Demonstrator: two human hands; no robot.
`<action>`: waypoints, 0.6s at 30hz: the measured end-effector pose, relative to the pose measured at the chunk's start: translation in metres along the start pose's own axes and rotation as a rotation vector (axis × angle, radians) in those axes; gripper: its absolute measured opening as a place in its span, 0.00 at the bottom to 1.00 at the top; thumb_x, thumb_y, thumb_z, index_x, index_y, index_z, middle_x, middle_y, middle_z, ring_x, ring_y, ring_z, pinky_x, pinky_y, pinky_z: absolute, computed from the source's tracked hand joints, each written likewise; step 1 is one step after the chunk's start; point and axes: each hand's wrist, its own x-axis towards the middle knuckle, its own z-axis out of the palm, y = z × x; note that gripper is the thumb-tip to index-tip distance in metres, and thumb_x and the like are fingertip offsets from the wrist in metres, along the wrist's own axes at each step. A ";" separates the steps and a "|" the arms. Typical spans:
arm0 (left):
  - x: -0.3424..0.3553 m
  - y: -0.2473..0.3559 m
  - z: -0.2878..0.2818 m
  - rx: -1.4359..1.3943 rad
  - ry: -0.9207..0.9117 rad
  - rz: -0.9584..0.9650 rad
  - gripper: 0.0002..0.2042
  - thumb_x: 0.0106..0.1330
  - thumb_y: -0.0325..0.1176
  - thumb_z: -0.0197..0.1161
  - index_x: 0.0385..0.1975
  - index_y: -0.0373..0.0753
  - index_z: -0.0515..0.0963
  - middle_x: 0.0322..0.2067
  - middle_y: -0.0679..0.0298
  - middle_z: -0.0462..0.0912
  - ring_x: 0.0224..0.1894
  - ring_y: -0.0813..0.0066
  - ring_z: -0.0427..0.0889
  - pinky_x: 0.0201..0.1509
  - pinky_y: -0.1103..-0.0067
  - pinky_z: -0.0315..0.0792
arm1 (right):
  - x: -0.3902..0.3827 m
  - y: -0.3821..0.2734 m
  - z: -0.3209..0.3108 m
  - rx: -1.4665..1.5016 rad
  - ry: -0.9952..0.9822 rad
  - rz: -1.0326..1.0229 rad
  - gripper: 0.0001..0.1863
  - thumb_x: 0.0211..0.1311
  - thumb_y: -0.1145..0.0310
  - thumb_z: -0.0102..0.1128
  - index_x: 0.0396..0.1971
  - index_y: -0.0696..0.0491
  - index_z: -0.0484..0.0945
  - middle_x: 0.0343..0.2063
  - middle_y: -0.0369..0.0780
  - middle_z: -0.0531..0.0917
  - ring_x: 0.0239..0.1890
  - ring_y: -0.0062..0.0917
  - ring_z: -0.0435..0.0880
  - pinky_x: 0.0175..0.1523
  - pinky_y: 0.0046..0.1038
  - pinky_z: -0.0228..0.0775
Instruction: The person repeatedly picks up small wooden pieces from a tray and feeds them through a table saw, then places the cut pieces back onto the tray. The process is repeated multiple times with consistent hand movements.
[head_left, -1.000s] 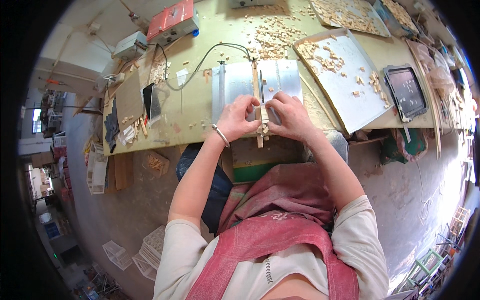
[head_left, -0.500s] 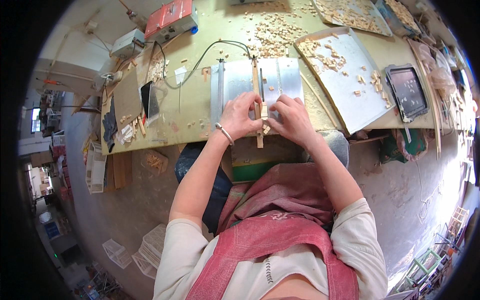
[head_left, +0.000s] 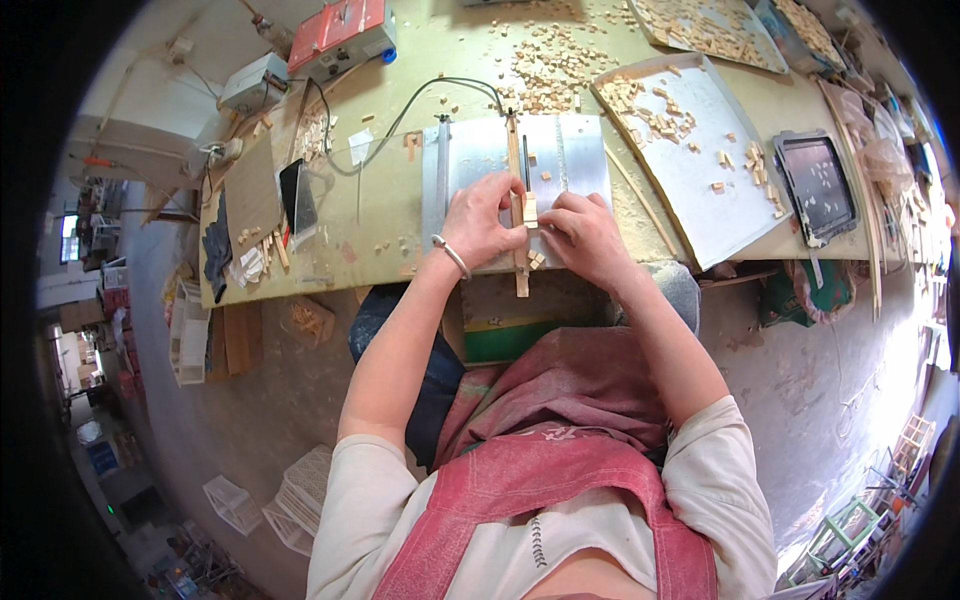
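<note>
A silvery metal plate lies on the bench in front of me, with a dark slot and a wooden rail running away from me across it. My left hand has curled fingers pinching a short row of small wooden blocks against the rail. From the other side, my right hand bends its fingertips toward that row, closed against it. Loose wooden pieces lie at the near end of the rail, just below my fingers.
Scattered wooden bits cover the back of the green bench. At right are metal trays of blocks and a black-framed tray. A red-topped box, cables, boards and a dark phone-like slab are at left.
Both hands and the row of blocks have shifted slightly away from me along the rail. The loose pieces at its near end now show more separately.
</note>
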 end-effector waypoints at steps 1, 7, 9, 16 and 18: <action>0.000 0.000 0.001 -0.009 0.008 0.004 0.18 0.50 0.36 0.73 0.41 0.43 0.78 0.33 0.61 0.80 0.37 0.59 0.83 0.43 0.64 0.78 | -0.001 0.000 -0.001 0.006 0.001 -0.005 0.01 0.60 0.70 0.70 0.31 0.49 0.86 0.33 0.36 0.83 0.38 0.35 0.83 0.48 0.37 0.71; 0.003 0.001 -0.001 -0.015 0.025 0.010 0.19 0.50 0.36 0.74 0.41 0.43 0.79 0.32 0.61 0.79 0.36 0.59 0.83 0.43 0.64 0.78 | 0.000 0.004 0.008 -0.105 0.037 -0.016 0.02 0.61 0.69 0.69 0.29 0.49 0.85 0.32 0.36 0.82 0.37 0.34 0.82 0.47 0.36 0.71; 0.004 -0.001 0.000 -0.019 0.038 0.022 0.19 0.49 0.37 0.74 0.41 0.43 0.79 0.32 0.61 0.79 0.36 0.59 0.82 0.42 0.64 0.78 | 0.002 0.006 0.009 -0.100 0.040 -0.028 0.02 0.61 0.69 0.69 0.29 0.49 0.85 0.32 0.36 0.82 0.37 0.34 0.83 0.47 0.36 0.70; 0.015 -0.013 0.001 -0.046 0.040 0.003 0.22 0.50 0.33 0.76 0.47 0.41 0.81 0.30 0.66 0.75 0.30 0.74 0.74 0.38 0.75 0.76 | 0.011 0.010 0.012 -0.056 0.066 -0.014 0.02 0.62 0.70 0.69 0.30 0.50 0.84 0.32 0.37 0.82 0.39 0.35 0.83 0.47 0.38 0.69; 0.018 -0.014 -0.001 -0.041 0.034 0.002 0.22 0.50 0.34 0.76 0.47 0.41 0.81 0.31 0.66 0.74 0.30 0.74 0.73 0.38 0.75 0.76 | 0.014 0.011 0.013 -0.049 0.069 -0.006 0.02 0.62 0.70 0.69 0.30 0.50 0.84 0.32 0.37 0.82 0.39 0.35 0.83 0.47 0.38 0.69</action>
